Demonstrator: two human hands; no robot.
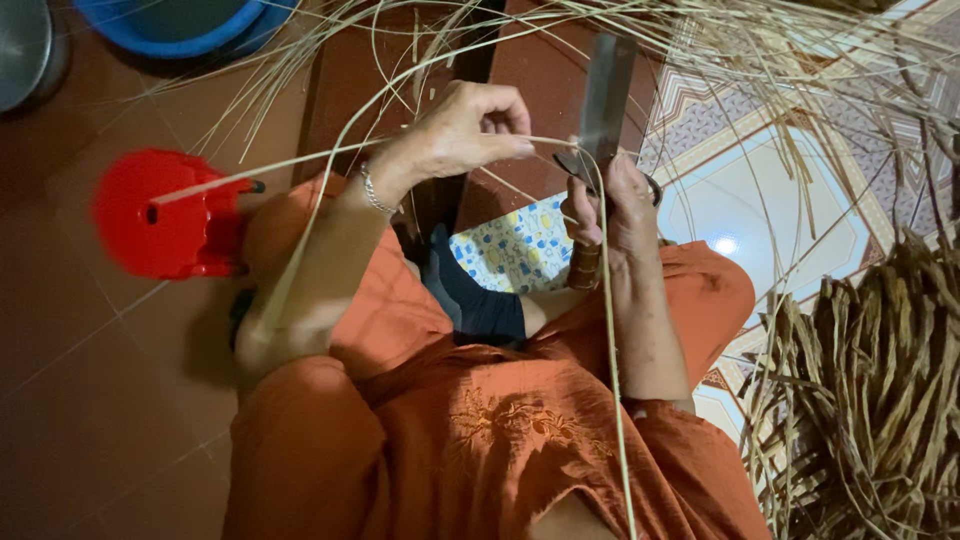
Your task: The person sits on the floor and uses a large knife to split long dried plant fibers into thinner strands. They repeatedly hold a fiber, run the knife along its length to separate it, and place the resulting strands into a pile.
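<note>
My left hand [470, 130] pinches a thin pale bamboo strip [300, 160] just left of a broad metal knife blade [605, 100]. My right hand [620, 200] grips the knife's wooden handle [583, 268], holding the blade upright. The strip bends at the blade and runs down over my orange-clad lap [480, 430]. A bracelet sits on my left wrist.
A red plastic stool [165, 215] lies on the brown floor at left. A blue basin [170, 25] and a metal bowl [25, 50] sit top left. Loose strips [760, 60] fan across the top, and a heap of dried leaf strips [870, 390] fills the right.
</note>
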